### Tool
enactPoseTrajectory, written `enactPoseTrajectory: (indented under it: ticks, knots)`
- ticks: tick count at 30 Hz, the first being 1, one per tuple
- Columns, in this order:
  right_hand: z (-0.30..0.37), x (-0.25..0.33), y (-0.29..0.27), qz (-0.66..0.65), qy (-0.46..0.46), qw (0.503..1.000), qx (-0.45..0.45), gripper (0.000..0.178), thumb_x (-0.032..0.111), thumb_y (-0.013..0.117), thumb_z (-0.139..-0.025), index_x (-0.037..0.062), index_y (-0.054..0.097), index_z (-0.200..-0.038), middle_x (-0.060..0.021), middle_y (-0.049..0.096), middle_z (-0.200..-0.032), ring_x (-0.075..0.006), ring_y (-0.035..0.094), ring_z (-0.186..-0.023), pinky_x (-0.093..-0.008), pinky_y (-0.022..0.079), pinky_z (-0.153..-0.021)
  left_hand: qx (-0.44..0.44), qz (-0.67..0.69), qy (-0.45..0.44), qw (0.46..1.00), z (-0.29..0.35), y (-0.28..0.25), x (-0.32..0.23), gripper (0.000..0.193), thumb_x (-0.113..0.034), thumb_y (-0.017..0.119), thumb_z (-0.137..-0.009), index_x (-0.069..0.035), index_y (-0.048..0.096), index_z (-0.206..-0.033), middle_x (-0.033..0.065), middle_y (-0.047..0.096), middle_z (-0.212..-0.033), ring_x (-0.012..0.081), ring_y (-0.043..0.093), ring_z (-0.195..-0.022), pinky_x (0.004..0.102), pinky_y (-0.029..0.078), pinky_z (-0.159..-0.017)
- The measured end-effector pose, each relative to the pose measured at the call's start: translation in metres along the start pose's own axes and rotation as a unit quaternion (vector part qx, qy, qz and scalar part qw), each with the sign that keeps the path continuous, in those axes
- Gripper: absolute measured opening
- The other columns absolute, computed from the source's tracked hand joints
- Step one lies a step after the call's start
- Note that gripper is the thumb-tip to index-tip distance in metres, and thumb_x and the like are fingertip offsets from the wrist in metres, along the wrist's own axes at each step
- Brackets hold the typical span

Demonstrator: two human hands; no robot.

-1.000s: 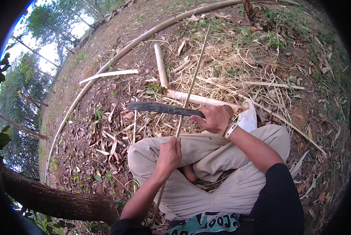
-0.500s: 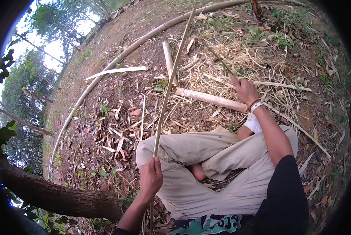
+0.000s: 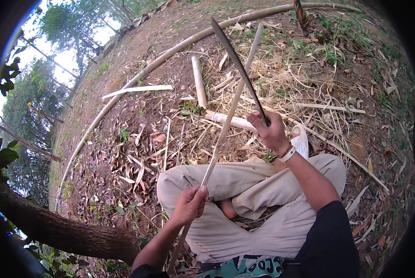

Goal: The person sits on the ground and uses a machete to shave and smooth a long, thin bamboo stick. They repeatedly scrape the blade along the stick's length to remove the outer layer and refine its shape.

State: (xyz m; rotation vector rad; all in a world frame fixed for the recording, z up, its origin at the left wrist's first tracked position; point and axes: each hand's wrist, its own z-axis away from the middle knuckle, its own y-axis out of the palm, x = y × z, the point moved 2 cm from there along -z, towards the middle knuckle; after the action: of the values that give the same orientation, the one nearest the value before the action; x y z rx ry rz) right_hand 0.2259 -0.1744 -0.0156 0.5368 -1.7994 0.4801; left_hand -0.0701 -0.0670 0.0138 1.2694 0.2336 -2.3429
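Gripping a long, narrow bamboo strip [image 3: 220, 142] in the left hand [image 3: 189, 204], fingers closed round its lower part, thumb uppermost. Rising from just inside the left forearm, past the folded legs in beige trousers [image 3: 254, 241], then out over the leaf-strewn ground. Looks light and springy – stiff enough to stand out unsupported, yet probably easy to flex sideways or split along the grain. Likely dry and fairly smooth, with edges perhaps sharp enough to nick skin. Best held low, as here, well apart from the blade, with the flat faces pinched between thumb and fingers.

Holding a machete [image 3: 229, 50] in the right hand [image 3: 273, 132], fingers wrapped round a handle mostly hidden by them. Probably heavier than the strip, rigid, weighted toward the blade; safe to grasp only by the handle. Pointing up and leftward, crossing in front of the strip's far part in this view – cannot tell whether touching or apart there.

Reaching in from lower left with the left forearm, fist poised by the left knee. Reaching forward from lower right with the right arm, elbow bent, white wristband [image 3: 288, 154] showing, fist near a bamboo segment [image 3: 237, 121]. Beyond, curled shavings [image 3: 291, 74] and a curved bamboo pole [image 3: 96, 121].
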Motion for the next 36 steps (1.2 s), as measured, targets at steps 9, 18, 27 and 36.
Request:
enactPoseTrajectory:
  ticks: [9,18,27,36]
  knots:
    - [0.011,0.007,0.021,-0.375,0.165,0.911,0.053,0.027,0.021,0.067,-0.093,0.0017,0.058,-0.076,0.0023,0.044,-0.050,-0.0079,0.041,-0.039,-0.0254,0.035,-0.039,0.151,-0.075,0.050,0.984,-0.009,0.018,0.003,0.035,-0.038,0.046,-0.103,-0.004,0.055,-0.099,-0.0013,0.051,-0.065,0.0070,0.049,-0.051,0.0217,0.041,-0.046]
    - [0.020,-0.017,0.027,-0.248,0.148,0.957,0.031,0.035,0.030,0.065,-0.094,0.0017,0.059,-0.074,0.0031,0.044,-0.050,-0.0072,0.041,-0.040,-0.0246,0.033,-0.040,0.124,0.078,0.068,0.987,-0.060,0.044,0.001,0.036,-0.036,0.042,-0.105,-0.006,0.053,-0.120,-0.0067,0.038,-0.064,0.0018,0.032,-0.044,0.0187,0.026,-0.039]
    - [0.038,0.008,0.046,0.280,-0.138,0.933,0.178,0.055,0.055,0.052,-0.094,0.0054,0.058,-0.069,-0.0169,0.060,-0.059,-0.0369,0.062,-0.058,-0.0468,0.045,-0.052,-0.070,-0.078,0.143,0.984,-0.059,-0.003,-0.045,0.023,-0.030,0.047,-0.103,-0.008,0.053,-0.103,-0.0075,0.037,-0.070,0.0006,0.030,-0.051,0.0187,0.023,-0.042]
    - [0.047,0.002,0.044,0.377,-0.162,0.895,0.174,0.058,0.061,0.049,-0.092,0.0089,0.059,-0.068,-0.0144,0.060,-0.055,-0.0335,0.063,-0.052,-0.0438,0.047,-0.048,-0.035,0.063,0.145,0.987,-0.066,-0.006,-0.049,0.014,-0.021,0.042,-0.104,-0.009,0.050,-0.101,-0.0049,0.045,-0.075,0.0006,0.030,-0.049,0.0175,0.025,-0.041]
